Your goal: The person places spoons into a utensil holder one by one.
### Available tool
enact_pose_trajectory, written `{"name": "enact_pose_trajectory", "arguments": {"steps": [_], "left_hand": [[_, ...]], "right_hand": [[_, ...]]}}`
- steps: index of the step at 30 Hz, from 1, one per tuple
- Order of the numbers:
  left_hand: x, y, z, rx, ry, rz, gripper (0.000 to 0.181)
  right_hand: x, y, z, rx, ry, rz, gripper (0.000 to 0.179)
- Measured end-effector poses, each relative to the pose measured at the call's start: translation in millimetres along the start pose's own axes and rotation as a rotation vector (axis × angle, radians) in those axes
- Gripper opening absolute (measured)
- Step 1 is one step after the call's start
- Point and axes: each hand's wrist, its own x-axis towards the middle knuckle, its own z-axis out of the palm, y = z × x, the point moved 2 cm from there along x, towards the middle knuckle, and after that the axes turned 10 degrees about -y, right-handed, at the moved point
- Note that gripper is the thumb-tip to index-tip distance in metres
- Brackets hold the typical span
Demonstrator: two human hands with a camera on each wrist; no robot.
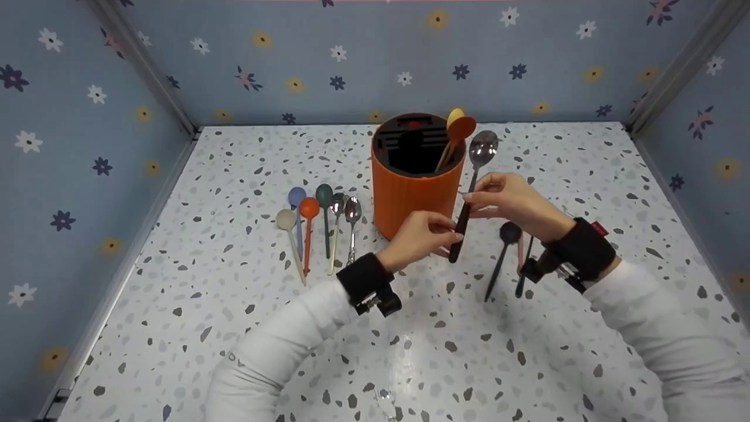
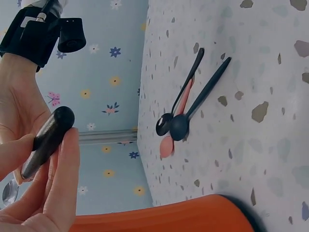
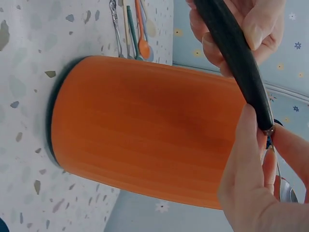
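Both hands hold one metal spoon [image 1: 484,148] with a dark handle, tilted with its bowl up, beside an orange cylindrical utensil holder [image 1: 417,202]. The left hand [image 1: 417,239] pinches the lower end of the dark handle [image 2: 48,140]. Higher up, near where handle meets metal neck, the right hand [image 1: 515,202] pinches it between thumb and fingers; the right wrist view shows both hands on the handle [image 3: 236,58]. Inside the holder's black slotted top lean a yellow spoon [image 1: 455,116] and a brownish-orange spoon [image 1: 462,127].
Left of the holder lie several spoons, among them a beige one [image 1: 286,220], an orange one [image 1: 309,207], a green one [image 1: 324,195] and a silver one [image 1: 353,210]. A black spoon [image 1: 510,232], a pink spoon [image 2: 166,146] and another dark spoon [image 2: 164,124] lie to the right. Flowered panels enclose the speckled table.
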Motion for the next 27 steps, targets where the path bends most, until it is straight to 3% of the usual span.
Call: {"name": "enact_pose_trajectory", "arguments": {"steps": [7, 15, 20, 27], "left_hand": [[2.0, 31.2, -16.8, 0.179, 0.035, 0.099, 0.023], [9.1, 66.5, -35.9, 0.16, 0.069, 0.093, 0.023], [15.1, 82.4, -47.8, 0.199, 0.128, 0.101, 0.02], [26.4, 92.5, -57.9, 0.374, 0.253, 0.173, 0.016]], "right_hand": [[3.7, -35.3, -3.0, 0.004, 0.046, -0.053, 0.021], [11.5, -75.3, -4.1, 0.072, 0.066, -0.18, 0.019], [18.9, -96.8, -3.2, 0.057, 0.117, -0.246, 0.02], [32.2, -109.8, -5.2, 0.064, 0.194, -0.31, 0.019]]}}
